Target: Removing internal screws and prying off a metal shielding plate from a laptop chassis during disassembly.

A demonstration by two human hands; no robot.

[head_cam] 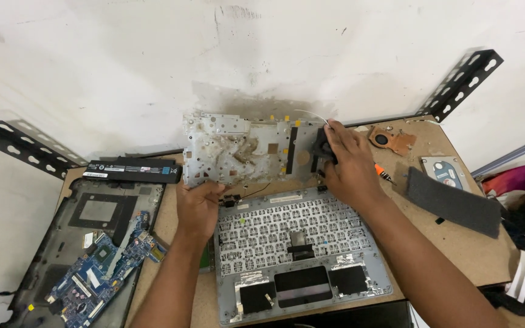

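A stained silver metal backing plate [244, 149] stands tilted up at the far end of an upturned laptop palmrest and keyboard frame [302, 246]. My left hand [199, 206] grips the plate's lower left edge. My right hand [347, 161] rests on the plate's right end, its fingers over a small black part [322, 149] fixed there. A thin black wire [256, 191] runs along the seam between the plate and the keyboard frame.
A long black battery [132, 170] and a dark laptop base [92, 212] holding a blue motherboard [101, 270] lie at the left. To the right are a copper heatsink [390, 140], an orange-handled screwdriver [384, 174], a hard drive [445, 170] and a grey pad [454, 200].
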